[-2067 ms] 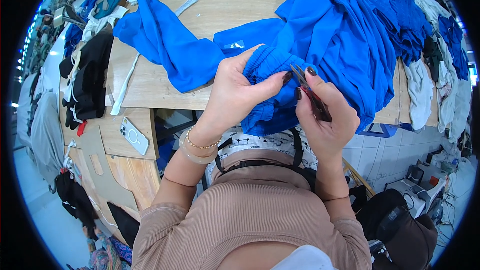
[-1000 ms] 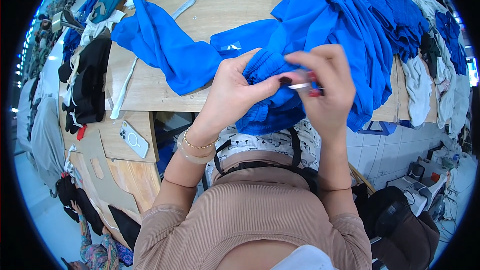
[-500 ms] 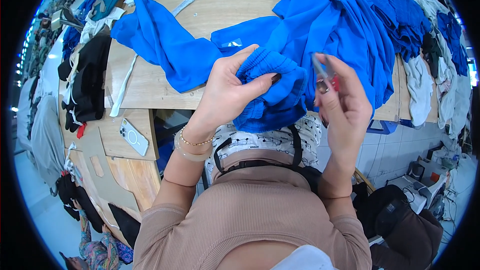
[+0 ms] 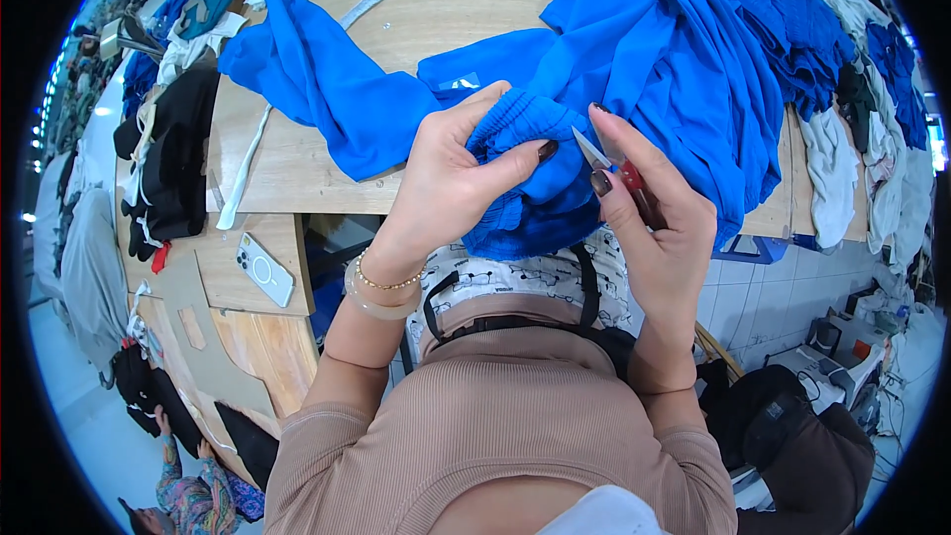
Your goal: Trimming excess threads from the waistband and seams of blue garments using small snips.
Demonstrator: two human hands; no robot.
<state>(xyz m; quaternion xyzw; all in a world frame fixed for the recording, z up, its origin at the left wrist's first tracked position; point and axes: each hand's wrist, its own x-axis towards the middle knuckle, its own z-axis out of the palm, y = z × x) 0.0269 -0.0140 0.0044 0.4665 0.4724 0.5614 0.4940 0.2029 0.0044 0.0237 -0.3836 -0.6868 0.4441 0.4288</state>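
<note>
A bright blue garment spreads over the table and hangs down at its near edge. My left hand pinches its gathered elastic part between thumb and fingers, with cloth bunched below. In my right hand is a small pair of thread snips with metal blades and a red part. Their tips point at the gathered edge, close to my left thumb. Whether the blades touch a thread cannot be made out. A blue sleeve or leg lies out to the left.
A white phone lies on the lower table section at left, near a flat card pattern and black cloth. A white strip crosses the table edge. Another person is at lower left; dark-clothed legs show at lower right.
My right hand has moved left with the snips, bringing their tips from beside the garment to its gathered edge. My left hand keeps nearly the same hold.
</note>
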